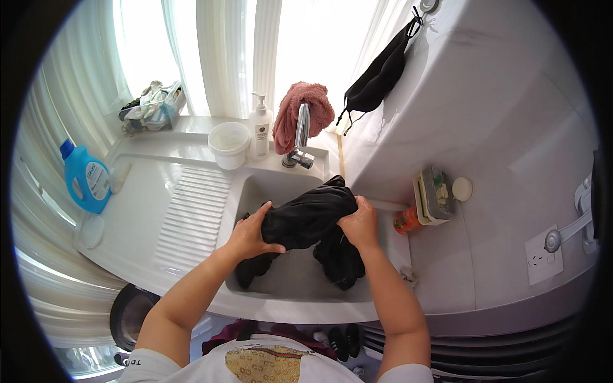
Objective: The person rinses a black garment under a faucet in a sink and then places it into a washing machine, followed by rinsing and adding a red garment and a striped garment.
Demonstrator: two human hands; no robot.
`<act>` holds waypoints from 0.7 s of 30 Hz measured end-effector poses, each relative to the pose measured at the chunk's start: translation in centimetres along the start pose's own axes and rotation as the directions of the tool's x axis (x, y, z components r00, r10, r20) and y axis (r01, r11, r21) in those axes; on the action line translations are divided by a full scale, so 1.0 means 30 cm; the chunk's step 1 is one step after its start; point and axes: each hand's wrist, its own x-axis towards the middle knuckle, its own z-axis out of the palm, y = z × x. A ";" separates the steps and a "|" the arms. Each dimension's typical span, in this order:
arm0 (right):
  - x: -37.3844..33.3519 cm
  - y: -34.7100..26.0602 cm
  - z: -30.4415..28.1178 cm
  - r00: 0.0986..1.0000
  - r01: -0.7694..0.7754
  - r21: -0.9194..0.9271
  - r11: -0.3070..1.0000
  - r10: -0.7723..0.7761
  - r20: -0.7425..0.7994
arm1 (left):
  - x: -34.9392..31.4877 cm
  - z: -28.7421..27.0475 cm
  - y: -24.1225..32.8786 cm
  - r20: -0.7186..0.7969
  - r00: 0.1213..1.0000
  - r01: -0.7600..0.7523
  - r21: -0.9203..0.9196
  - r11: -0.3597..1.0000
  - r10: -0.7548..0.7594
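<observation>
A wet-looking black garment (pixel 306 220) stretches between my two hands over the sink basin (pixel 300 274). My left hand (pixel 252 236) grips its left side, thumb in front and fingers behind. At its right end my right hand (pixel 359 222) is closed round the cloth. Parts of the garment hang down into the basin on both sides; whether they are all one piece I cannot tell. Behind the cloth rises a chrome faucet (pixel 303 131) with a pink towel (pixel 287 124) draped by it. No running water shows.
Left of the basin lies a ribbed washboard (pixel 191 207). A white tub (pixel 229 145) and a pump bottle (pixel 260 127) stand at the back. A blue detergent bottle (pixel 87 175) is far left. On the right wall are a holder (pixel 434 195) and a socket (pixel 544 257); a black mask (pixel 377 76) hangs above.
</observation>
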 end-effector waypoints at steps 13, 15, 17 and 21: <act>0.051 -0.352 -0.041 0.956 -0.170 0.953 0.250 0.276 0.098 | -0.058 0.205 0.023 0.055 0.993 0.092 0.189 0.978 -0.104; 0.049 -0.370 -0.022 0.972 -0.158 0.981 0.113 0.195 0.134 | 0.006 0.270 0.083 -0.139 0.990 0.042 0.220 0.974 -0.012; 0.028 -0.407 0.002 0.977 -0.164 0.986 -0.013 0.137 0.164 | 0.075 0.354 0.086 -0.375 0.915 -0.030 0.299 0.954 0.147; 0.008 -0.456 -0.005 0.974 -0.160 0.972 -0.172 0.134 0.184 | 0.175 0.316 0.018 -0.729 0.683 -0.315 -0.351 0.882 -0.046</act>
